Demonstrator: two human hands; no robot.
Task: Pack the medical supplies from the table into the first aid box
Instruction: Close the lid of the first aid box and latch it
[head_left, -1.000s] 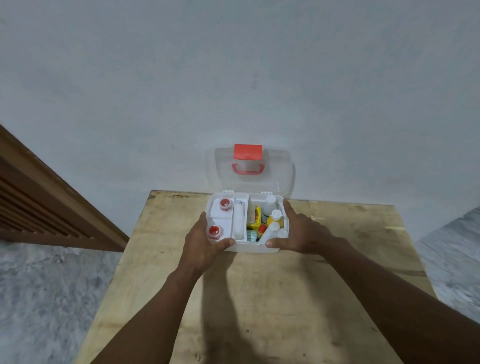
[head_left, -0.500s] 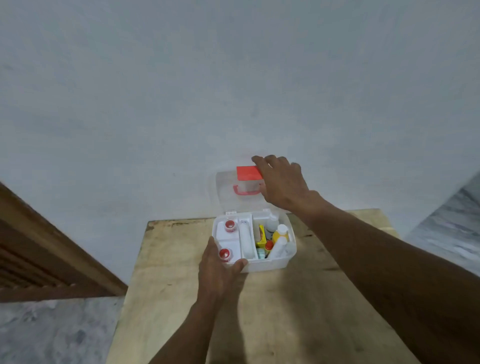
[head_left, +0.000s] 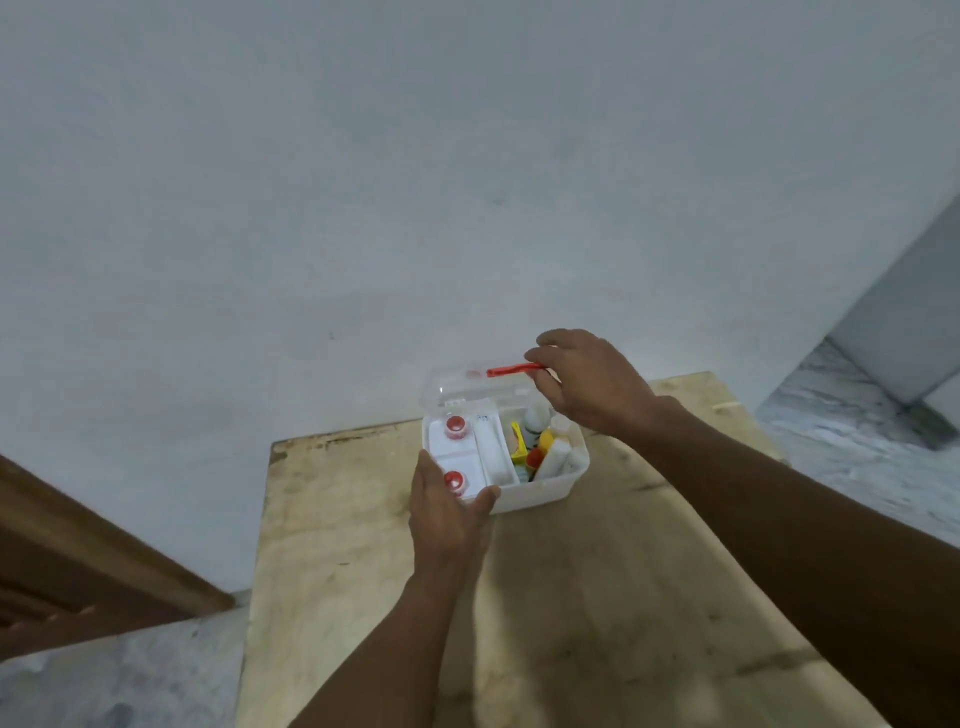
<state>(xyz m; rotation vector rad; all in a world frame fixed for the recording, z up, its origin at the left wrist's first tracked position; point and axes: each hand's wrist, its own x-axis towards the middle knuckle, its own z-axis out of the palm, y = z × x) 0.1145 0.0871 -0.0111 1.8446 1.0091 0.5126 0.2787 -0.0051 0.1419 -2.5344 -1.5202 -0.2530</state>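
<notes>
The white first aid box (head_left: 550, 491) stands near the far edge of the wooden table (head_left: 571, 597). Inside it are two red-capped containers (head_left: 454, 425) on the left, a white tray section, and several bottles and a yellow item (head_left: 537, 447) on the right. Its clear lid (head_left: 467, 387) with a red latch (head_left: 511, 370) is tilted forward, half lowered over the box. My right hand (head_left: 587, 384) grips the lid's front edge at the latch. My left hand (head_left: 447, 512) holds the box's near left corner, thumb on the rim.
A grey wall rises right behind the table. A brown slatted wooden panel (head_left: 78, 571) leans at the lower left. Speckled floor (head_left: 857, 452) shows on both sides of the table.
My right hand left the box's right side, reached up to the upright lid, and has now pulled it forward and down. My left hand stays on the box corner.
</notes>
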